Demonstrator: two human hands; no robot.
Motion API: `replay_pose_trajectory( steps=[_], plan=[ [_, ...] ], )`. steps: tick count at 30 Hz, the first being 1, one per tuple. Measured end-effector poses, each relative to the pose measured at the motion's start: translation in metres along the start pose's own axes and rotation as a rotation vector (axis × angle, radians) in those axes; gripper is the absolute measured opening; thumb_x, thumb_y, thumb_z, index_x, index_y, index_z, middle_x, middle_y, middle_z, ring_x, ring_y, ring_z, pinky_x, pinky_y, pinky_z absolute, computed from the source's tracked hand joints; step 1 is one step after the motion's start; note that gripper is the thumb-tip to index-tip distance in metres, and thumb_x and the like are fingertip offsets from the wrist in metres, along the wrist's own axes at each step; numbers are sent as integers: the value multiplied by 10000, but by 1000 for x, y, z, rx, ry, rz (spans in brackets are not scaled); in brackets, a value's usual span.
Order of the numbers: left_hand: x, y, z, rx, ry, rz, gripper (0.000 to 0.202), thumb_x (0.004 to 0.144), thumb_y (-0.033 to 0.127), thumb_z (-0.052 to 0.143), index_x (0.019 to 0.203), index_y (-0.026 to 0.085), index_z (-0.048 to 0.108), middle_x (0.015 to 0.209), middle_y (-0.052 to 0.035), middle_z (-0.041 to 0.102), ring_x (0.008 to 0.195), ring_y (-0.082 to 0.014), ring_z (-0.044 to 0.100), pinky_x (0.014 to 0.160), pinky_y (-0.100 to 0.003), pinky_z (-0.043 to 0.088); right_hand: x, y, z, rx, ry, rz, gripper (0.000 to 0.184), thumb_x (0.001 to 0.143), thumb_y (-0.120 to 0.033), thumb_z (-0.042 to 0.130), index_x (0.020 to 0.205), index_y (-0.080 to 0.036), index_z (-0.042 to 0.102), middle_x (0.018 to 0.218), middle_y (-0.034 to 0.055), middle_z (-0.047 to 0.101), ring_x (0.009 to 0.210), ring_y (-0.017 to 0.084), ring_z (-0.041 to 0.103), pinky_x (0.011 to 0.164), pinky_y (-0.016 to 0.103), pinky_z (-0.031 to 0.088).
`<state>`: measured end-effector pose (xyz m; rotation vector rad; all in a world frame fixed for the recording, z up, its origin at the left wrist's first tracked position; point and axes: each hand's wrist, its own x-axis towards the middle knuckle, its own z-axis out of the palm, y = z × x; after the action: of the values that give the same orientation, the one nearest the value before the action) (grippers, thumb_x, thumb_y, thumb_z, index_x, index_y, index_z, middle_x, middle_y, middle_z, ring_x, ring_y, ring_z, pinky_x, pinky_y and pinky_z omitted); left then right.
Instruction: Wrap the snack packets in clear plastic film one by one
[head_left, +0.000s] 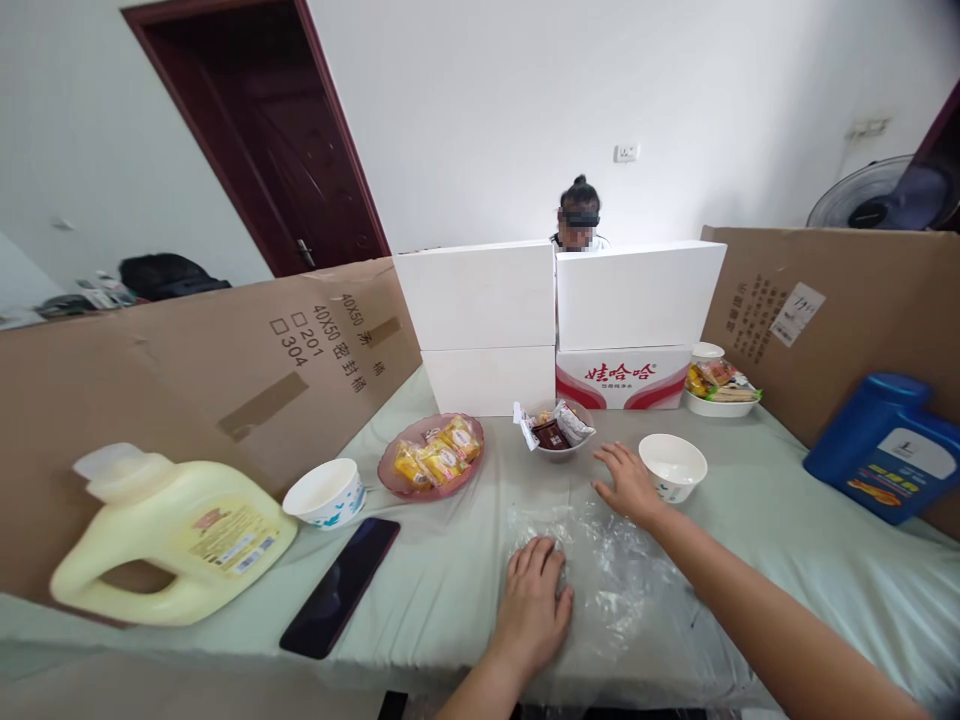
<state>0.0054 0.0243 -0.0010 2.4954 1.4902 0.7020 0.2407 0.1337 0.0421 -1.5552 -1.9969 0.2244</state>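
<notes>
Your left hand (534,605) lies flat on the film (619,590) on the desk (442,570); your right hand (622,482), empty, fingers spread, is beside the bowl (673,463): a careless sweep could tip it.

We are resting our left hand (534,602) on clear plastic (619,590) and stretching our empty right hand (628,483) out just beside the right bowl (673,463). Ahead, a snack bowl (559,455) is standing before stacked boxes (487,310). On our left, a phone (341,588) is lying near a jug (199,540) and the left bowl (330,495), and a dish (388,470) is holding yellow packets (441,460). Beyond, a person (580,215) is showing above the boxes
</notes>
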Motion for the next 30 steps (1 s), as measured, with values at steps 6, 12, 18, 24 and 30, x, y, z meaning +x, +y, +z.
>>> replay_pose_trajectory(
  steps=[6, 12, 18, 24, 30],
  plan=[
    [1, 4, -2, 21, -12, 10, 361, 821, 196, 565, 1181, 193, 593, 1318, -106, 548, 1257, -306, 454, 1054, -519, 358, -59, -25, -31, 140, -309, -264, 346, 802, -484, 637, 1082, -284, 674, 1130, 42, 683, 1218, 231, 529, 1037, 396, 387],
    [4, -9, -12, 45, -118, 51, 397, 833, 223, 588, 1230, 209, 574, 1361, -103, 523, 1292, -314, 430, 1072, -525, 345, -119, -13, -61, -9, -523, -309, 627, 594, -419, 802, 1187, -300, 638, 1299, 88, 597, 1254, 346, 488, 1068, 576, 287],
    [20, -40, -44, -35, -167, 75, 346, 829, 269, 615, 1166, 196, 620, 1305, -115, 552, 1255, -299, 462, 1069, -475, 377, -154, 5, -75, -134, -490, -139, 419, 840, -335, 578, 1242, -223, 610, 1370, 101, 542, 1306, 303, 438, 1088, 504, 332],
    [15, -48, -55, -85, -78, 79, 147, 839, 254, 599, 942, 207, 692, 985, -68, 634, 1003, -247, 552, 933, -432, 448, -180, -12, -72, 66, -372, -236, 600, 877, -558, 512, 1367, -213, 482, 1396, 138, 501, 1326, 291, 410, 1083, 468, 351],
    [18, -53, -53, -128, -205, 39, 247, 821, 304, 647, 1047, 213, 685, 1034, -74, 645, 1028, -249, 554, 951, -421, 430, -197, -18, -39, -22, -584, -438, 776, 796, -290, 636, 1487, -288, 284, 1519, 65, 352, 1411, 295, 273, 1143, 518, 221]
  ],
)
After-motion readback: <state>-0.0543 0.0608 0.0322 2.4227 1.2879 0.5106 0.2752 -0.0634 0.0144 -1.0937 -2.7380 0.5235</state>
